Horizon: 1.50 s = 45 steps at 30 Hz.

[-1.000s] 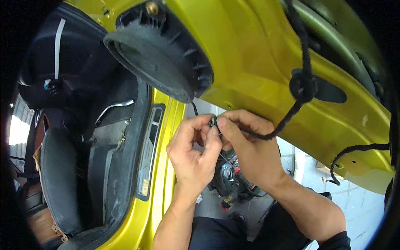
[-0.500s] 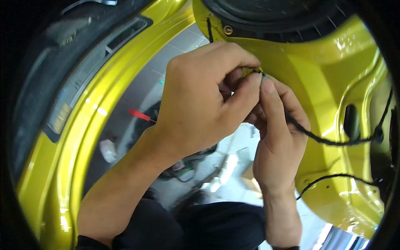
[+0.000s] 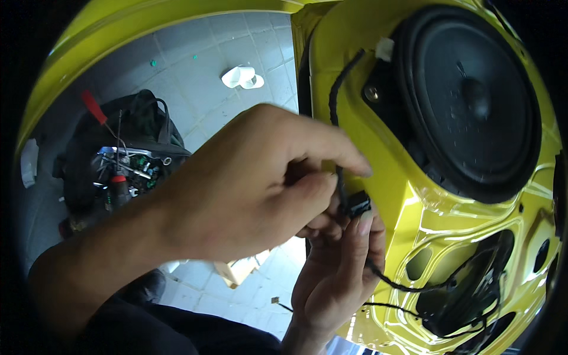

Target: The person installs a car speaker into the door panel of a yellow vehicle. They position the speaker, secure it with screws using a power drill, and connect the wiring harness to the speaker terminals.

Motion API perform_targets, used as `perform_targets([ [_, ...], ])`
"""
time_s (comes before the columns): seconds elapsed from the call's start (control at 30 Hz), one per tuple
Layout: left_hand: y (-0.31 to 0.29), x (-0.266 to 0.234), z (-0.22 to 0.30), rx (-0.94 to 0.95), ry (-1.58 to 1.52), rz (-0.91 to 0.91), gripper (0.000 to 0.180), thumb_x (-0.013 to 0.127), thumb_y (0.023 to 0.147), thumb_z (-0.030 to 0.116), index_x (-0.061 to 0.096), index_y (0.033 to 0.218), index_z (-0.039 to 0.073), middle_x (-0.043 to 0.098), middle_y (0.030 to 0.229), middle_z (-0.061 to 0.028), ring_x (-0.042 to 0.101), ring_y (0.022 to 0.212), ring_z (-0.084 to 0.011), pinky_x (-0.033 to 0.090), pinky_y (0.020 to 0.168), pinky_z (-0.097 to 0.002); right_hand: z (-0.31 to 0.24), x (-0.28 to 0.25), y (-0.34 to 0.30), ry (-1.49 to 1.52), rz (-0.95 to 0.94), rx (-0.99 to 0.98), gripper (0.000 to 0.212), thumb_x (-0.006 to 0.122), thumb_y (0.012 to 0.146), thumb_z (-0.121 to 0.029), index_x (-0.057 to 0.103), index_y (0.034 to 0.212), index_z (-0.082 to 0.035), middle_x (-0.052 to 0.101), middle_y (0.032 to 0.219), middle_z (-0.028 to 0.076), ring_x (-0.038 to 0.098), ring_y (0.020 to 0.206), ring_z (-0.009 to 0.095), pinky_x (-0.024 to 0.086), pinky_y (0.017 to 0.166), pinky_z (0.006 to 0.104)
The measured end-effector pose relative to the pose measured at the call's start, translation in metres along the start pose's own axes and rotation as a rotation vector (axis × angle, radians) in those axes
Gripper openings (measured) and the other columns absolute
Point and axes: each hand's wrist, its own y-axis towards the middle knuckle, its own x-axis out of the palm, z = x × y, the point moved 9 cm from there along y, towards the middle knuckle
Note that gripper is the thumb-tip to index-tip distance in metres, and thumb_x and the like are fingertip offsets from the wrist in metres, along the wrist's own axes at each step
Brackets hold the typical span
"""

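A small black plug connector (image 3: 358,203) is gripped between the thumb and fingers of my right hand (image 3: 334,263), close to the yellow door panel (image 3: 384,189). Just above and left of it is my left hand (image 3: 254,177). Its index finger is stretched out and apart from the thumb, with nothing seen pinched between them; the other fingers are partly hidden. A black wrapped cable (image 3: 333,103) runs up the panel from behind my hands. Another length of wrapped cable (image 3: 408,289) leads from my right hand toward an opening in the panel.
A round black speaker (image 3: 473,100) is mounted on the door panel, with a screw (image 3: 371,93) at its edge. On the tiled floor (image 3: 219,35) are a dark tool bag (image 3: 148,106), a red-handled screwdriver (image 3: 93,106), white cups (image 3: 239,77) and a cardboard box (image 3: 242,269).
The view has swung, bringing the whole speaker and the tool bag into sight. My left hand's index finger and thumb, which were pinched close at my right fingertips, have come apart. The connector now shows.
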Motion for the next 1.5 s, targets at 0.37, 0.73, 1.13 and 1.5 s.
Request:
perform_targets([
  [0.37,-0.011,-0.032,-0.006,0.158,0.027,0.165,0.033,0.055,0.089,-0.006,0.069,0.119,-0.005,0.07,0.084,-0.0106,0.062,0.064,-0.0088,0.048,0.058,-0.0251,0.002,0.0,-0.004,-0.077,0.115,-0.057,0.037,0.055,0.106,-0.018,0.048,0.136,0.001,0.071,0.104,0.025,0.074,0.086,0.028,0.063,0.082,0.0421],
  [0.73,-0.019,-0.014,0.068,0.661,0.671,0.279,0.033,0.079,0.077,0.011,0.077,0.11,0.012,0.059,0.085,-0.0005,0.061,0.067,-0.0108,0.05,0.055,-0.0259,-0.03,-0.006,-0.021,-0.308,0.152,-0.295,0.043,0.064,0.099,-0.026,0.056,0.122,0.009,0.066,0.11,0.026,0.067,0.097,0.026,0.053,0.093,0.0376],
  [1.13,0.038,-0.003,0.148,0.555,0.578,0.255,0.041,0.079,0.081,0.015,0.063,0.118,0.009,0.069,0.103,-0.0119,0.069,0.076,-0.0204,0.057,0.061,-0.0316,-0.143,0.035,0.027,-0.343,-0.122,-0.166,0.056,0.08,0.087,-0.002,0.057,0.138,0.005,0.069,0.124,0.019,0.068,0.111,0.025,0.056,0.096,0.0392],
  [1.5,0.032,-0.027,0.149,0.313,0.522,0.277,0.046,0.077,0.089,0.018,0.064,0.132,0.011,0.069,0.111,-0.0096,0.07,0.087,-0.0191,0.054,0.072,-0.0332,-0.213,0.044,0.073,-1.217,0.127,-0.744,0.043,0.068,0.095,-0.023,0.057,0.131,-0.002,0.055,0.134,0.025,0.054,0.121,0.04,0.043,0.105,0.0498],
])
